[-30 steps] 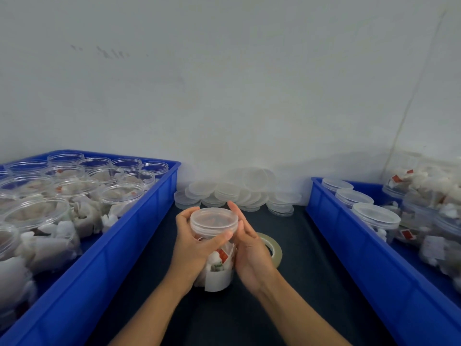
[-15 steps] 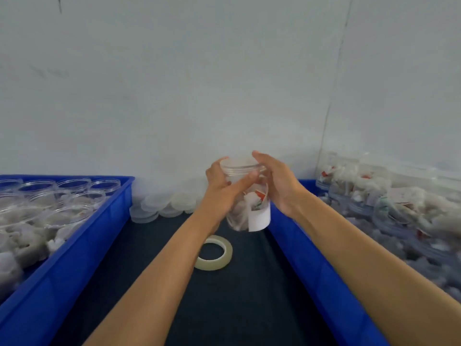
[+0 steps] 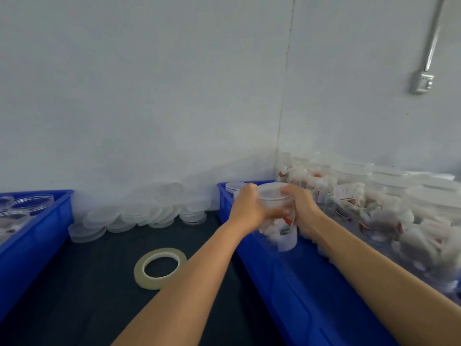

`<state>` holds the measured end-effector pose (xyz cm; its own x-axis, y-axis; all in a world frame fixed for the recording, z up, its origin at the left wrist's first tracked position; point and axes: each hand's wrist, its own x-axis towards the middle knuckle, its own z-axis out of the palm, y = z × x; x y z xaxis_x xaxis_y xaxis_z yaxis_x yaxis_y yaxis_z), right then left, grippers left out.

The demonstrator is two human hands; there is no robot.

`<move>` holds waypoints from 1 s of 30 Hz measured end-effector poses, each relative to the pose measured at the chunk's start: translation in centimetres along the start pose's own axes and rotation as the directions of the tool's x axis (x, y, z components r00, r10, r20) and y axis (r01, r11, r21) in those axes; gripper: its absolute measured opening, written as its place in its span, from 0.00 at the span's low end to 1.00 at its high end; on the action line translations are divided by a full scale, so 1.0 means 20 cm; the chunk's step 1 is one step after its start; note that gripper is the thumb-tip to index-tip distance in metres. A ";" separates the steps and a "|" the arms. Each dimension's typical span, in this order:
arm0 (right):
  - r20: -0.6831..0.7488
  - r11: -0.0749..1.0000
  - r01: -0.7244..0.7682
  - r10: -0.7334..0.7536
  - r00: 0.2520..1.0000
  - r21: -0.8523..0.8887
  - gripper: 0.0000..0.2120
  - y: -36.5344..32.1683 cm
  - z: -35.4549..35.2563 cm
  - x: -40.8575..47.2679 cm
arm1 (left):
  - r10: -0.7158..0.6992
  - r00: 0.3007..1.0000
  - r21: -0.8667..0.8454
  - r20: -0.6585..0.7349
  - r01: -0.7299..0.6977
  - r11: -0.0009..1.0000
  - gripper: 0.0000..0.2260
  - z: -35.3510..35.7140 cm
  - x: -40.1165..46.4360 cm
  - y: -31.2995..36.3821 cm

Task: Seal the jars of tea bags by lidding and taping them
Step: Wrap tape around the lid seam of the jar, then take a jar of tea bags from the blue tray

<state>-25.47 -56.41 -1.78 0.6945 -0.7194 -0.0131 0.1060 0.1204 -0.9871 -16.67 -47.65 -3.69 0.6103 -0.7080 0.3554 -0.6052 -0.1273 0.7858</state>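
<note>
A clear lidded jar of tea bags (image 3: 277,221) is held over the near left corner of the right blue bin (image 3: 274,278). My left hand (image 3: 249,208) grips its left side near the lid, and my right hand (image 3: 301,208) grips its right side. A white paper tag shows on the jar's lower front. A roll of clear tape (image 3: 159,267) lies flat on the dark table to the left of my left forearm.
Loose clear lids (image 3: 129,217) are piled along the back wall. The right bin holds several lidded jars (image 3: 386,206) of tea bags. A left blue bin (image 3: 32,236) holds open jars. A grey conduit box (image 3: 421,82) sits on the right wall.
Both hands have carried the jar from the middle of the table to the right, and now hold it over the right bin. The view has turned right with them.
</note>
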 end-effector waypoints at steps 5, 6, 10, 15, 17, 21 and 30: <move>0.007 0.989 -0.142 0.142 0.990 -0.042 0.14 0.13 -0.03 0.07 | -0.068 0.995 0.310 -0.069 0.087 0.947 0.33 0.10 -0.04 -0.12; -0.008 0.983 -0.171 0.170 0.985 -0.069 0.14 0.14 -0.04 0.08 | -0.051 0.994 0.392 -0.098 0.085 0.916 0.34 0.12 -0.05 -0.14; -0.120 0.922 -0.304 0.283 0.952 -0.238 0.13 0.18 -0.10 0.10 | 0.032 0.991 0.563 -0.131 0.048 0.825 0.38 0.17 -0.06 -0.18; -0.167 0.861 -0.375 0.337 0.926 -0.343 0.16 0.20 -0.12 0.10 | 0.002 0.996 0.648 -0.095 0.060 0.759 0.40 0.19 -0.05 -0.19; -0.167 0.836 -0.397 0.360 0.918 -0.378 0.15 0.20 -0.11 0.09 | -0.017 0.996 0.681 -0.082 0.069 0.729 0.40 0.21 -0.05 -0.19; -0.153 0.804 -0.372 0.341 0.928 -0.464 0.15 0.20 -0.09 0.09 | -0.078 0.994 0.691 -0.073 0.107 0.715 0.44 0.22 -0.05 -0.17; -0.096 0.515 -0.181 0.188 0.978 -0.838 0.23 0.12 0.01 0.09 | -0.112 0.994 0.518 -0.013 0.103 0.849 0.33 -0.05 -0.20 -0.20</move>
<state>-23.86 -57.32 -4.19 0.6305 -0.7463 -0.2133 -0.6672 -0.3806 -0.6403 -16.21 -43.55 -7.64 0.6810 -0.6800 0.2718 -0.7161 -0.5408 0.4413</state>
